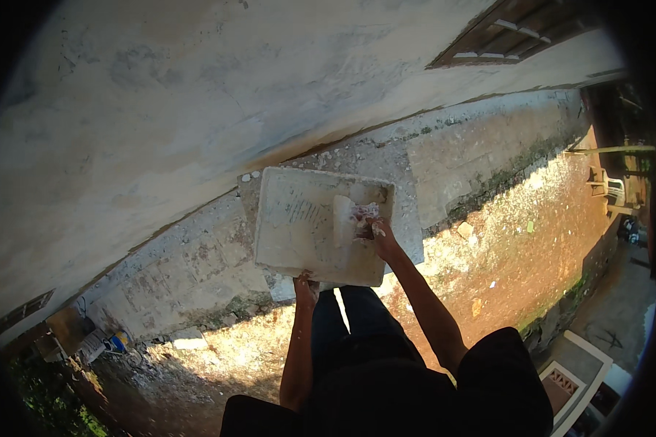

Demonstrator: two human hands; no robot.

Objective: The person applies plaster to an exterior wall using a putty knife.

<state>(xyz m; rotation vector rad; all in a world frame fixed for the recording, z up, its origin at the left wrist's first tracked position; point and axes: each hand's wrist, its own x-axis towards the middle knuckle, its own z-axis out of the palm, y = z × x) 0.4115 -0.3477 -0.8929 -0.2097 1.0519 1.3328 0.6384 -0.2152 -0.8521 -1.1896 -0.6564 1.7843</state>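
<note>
A rectangular, shallow, off-white tray (288, 244) is in front of me, its inside smeared with a pale plaster-like coating and dark streaks. My left hand (307, 288) is closed on the tray's near edge, its fingertips showing over the rim. Over the right part of the tray, my right hand (379, 233) is wrapped round the handle of a plastering trowel (343, 220). The trowel's pale flat blade lies against or just above the tray's bottom; I cannot tell which. White residue covers the handle area and some of my fingers.
A patchy plastered wall (168, 95) rises beyond the tray, with a wooden window frame (517, 36) at upper right. Worn concrete paving (204, 273) runs along its foot, then sunlit dirt ground (503, 255). A white plastic chair (614, 191) stands far right.
</note>
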